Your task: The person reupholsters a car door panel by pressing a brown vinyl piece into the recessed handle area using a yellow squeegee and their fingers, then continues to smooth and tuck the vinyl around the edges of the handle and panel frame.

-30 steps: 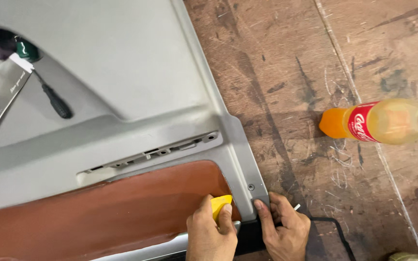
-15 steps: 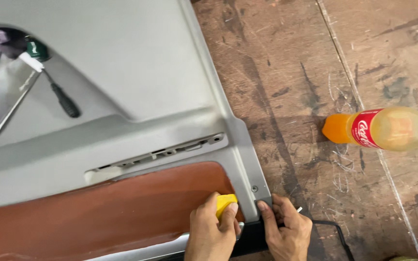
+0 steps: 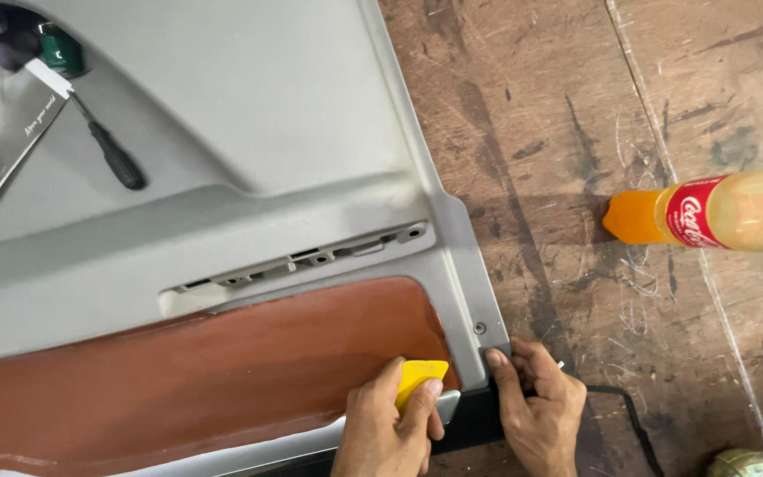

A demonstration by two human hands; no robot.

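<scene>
At the near edge of the scratched brown wooden bench (image 3: 576, 132), the left hand (image 3: 390, 428) pinches a small yellow plastic scraper (image 3: 419, 378), stiff and light, against the reddish-brown leather-like insert (image 3: 178, 371), which looks soft. Just beside it, the right hand (image 3: 536, 411) presses curled fingers onto the large grey plastic door panel (image 3: 267, 115)'s corner; it seems rigid but bulky. Farther right lies a plastic bottle (image 3: 717, 212) holding orange liquid.
</scene>
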